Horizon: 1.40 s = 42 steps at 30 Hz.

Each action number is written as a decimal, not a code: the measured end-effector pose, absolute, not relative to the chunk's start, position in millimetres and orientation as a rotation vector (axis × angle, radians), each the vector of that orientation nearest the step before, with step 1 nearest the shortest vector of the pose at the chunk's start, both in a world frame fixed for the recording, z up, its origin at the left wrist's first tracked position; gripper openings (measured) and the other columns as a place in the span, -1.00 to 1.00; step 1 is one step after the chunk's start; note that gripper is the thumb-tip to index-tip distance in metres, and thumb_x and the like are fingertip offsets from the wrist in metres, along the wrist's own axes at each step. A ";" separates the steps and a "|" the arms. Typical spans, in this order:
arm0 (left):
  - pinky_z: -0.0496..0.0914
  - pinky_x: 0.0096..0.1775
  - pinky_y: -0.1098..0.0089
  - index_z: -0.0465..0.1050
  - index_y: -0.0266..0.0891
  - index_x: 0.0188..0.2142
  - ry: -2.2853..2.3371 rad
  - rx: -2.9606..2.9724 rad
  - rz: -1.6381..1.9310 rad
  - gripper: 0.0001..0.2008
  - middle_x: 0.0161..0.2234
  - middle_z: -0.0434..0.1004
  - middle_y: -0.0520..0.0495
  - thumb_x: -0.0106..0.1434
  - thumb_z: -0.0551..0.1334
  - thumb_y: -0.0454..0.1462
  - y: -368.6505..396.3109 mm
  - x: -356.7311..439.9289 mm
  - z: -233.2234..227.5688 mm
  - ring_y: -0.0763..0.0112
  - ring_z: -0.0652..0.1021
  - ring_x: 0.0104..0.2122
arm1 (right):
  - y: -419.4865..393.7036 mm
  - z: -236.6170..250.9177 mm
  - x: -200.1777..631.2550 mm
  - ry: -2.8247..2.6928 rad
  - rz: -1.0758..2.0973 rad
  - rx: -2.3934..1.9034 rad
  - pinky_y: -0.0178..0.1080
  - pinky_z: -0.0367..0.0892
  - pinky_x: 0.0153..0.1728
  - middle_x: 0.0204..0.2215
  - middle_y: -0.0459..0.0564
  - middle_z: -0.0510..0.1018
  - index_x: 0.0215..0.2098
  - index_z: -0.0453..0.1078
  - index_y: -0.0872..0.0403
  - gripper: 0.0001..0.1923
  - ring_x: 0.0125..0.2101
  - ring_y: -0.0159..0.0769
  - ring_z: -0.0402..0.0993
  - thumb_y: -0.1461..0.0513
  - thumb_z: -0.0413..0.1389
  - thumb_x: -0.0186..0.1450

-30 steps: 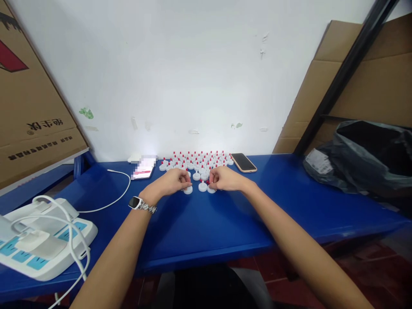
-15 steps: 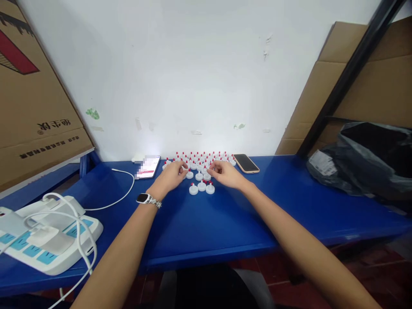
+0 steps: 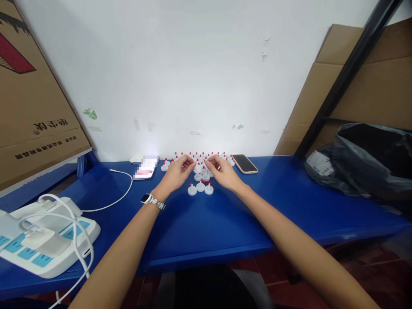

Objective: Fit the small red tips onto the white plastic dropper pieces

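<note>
Both hands at 12 o'clock on table (image 3: 225, 223): left hand (image 3: 175, 174) and right hand (image 3: 222, 171) pinch at caps (image 3: 200, 187). Most caps already stand in rows; front row just started, three placed.

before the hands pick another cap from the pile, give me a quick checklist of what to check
1. Left hand at the caps by the wall: ok.
2. Right hand at the same pile: ok.
3. Front three caps upright, red tips up, close together in a row: ok.
4. Whether either hand already grips a cap: cannot tell, fingers hide it.
5. Dark phone lies apart from the right hand: ok.
6. White cable lies left of the left hand, not under it: ok.
</note>
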<state>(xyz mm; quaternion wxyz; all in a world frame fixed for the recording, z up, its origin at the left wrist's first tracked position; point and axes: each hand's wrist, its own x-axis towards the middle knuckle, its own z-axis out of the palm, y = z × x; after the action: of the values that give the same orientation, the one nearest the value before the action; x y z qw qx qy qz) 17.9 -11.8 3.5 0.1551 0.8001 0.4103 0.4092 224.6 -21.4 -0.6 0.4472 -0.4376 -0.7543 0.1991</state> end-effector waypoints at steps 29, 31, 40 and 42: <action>0.29 -0.25 0.34 0.51 -0.24 -0.24 1.164 2.468 0.852 -0.73 -0.32 0.42 -0.07 0.35 0.12 -0.13 -9.8 17.8 -10.6 0.35 0.42 -0.34 | -12.3 -17.9 221.6 -1.852 0.523 -1.007 -0.29 0.21 -0.38 -0.51 -0.21 0.33 -0.12 0.29 0.00 -0.76 -0.48 -0.37 0.30 0.07 0.06 0.32; 0.29 -0.26 0.34 0.52 -0.24 -0.19 1.166 2.474 0.823 -0.73 -0.33 0.45 -0.08 0.35 0.11 -0.15 -11.0 17.7 -8.9 0.35 0.43 -0.35 | -14.5 -17.7 220.8 -1.868 0.517 -1.012 -0.29 0.22 -0.38 -0.49 -0.19 0.38 -0.13 0.30 0.01 -0.77 -0.47 -0.37 0.34 0.09 0.09 0.30; 0.32 -0.26 0.33 0.57 -0.23 -0.25 1.190 2.501 0.740 -0.72 -0.31 0.56 -0.09 0.32 0.15 -0.12 -21.9 15.0 2.3 0.33 0.48 -0.32 | -20.6 -8.6 222.4 -1.834 0.413 -1.085 -0.26 0.26 -0.30 -0.36 -0.05 0.46 -0.35 0.45 0.06 -0.85 -0.38 -0.34 0.35 0.13 0.15 0.24; 0.33 -0.19 0.31 0.59 -0.19 -0.22 1.147 2.562 0.746 -0.73 -0.27 0.55 -0.10 0.29 0.20 -0.10 -22.5 19.1 -1.0 0.28 0.49 -0.25 | -18.4 -9.5 222.1 -1.798 0.336 -1.108 -0.24 0.26 -0.28 -0.36 -0.05 0.41 -0.36 0.49 0.05 -0.85 -0.36 -0.32 0.33 0.14 0.18 0.22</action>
<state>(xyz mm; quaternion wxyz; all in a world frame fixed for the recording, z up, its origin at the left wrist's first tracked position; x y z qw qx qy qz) 19.1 -22.5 -1.0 0.1184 0.8758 0.3923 0.2549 222.1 -18.4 -9.5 0.4810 -0.4542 -0.7371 0.1380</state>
